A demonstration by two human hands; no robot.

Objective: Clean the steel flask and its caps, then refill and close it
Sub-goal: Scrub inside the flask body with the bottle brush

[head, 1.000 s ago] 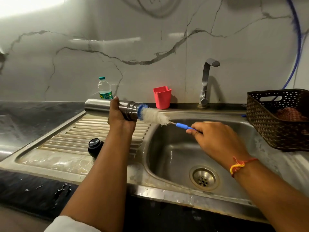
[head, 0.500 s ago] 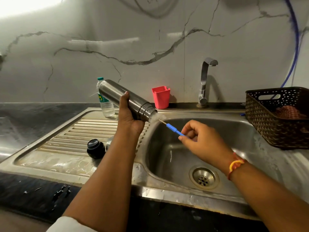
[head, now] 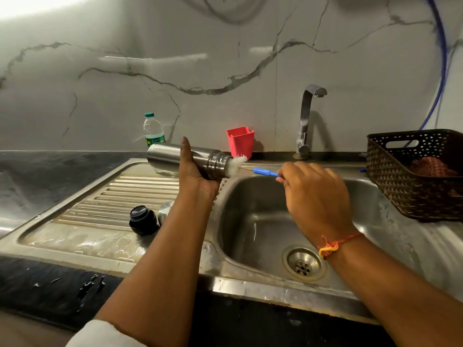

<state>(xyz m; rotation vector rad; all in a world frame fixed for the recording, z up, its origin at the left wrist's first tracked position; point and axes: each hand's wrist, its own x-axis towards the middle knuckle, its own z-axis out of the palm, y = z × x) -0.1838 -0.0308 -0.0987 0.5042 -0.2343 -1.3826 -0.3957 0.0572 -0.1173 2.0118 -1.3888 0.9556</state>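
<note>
Over the steel sink, my left hand is curling round the sideways flask while my right hand is pinching the brush, bristles at its mouth. The black cap and steel cap are waiting on the drainer; refilling and closing are looking undone.

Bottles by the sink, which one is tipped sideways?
The steel flask, held sideways in the left hand; the plastic water bottle stands upright behind it.
</note>
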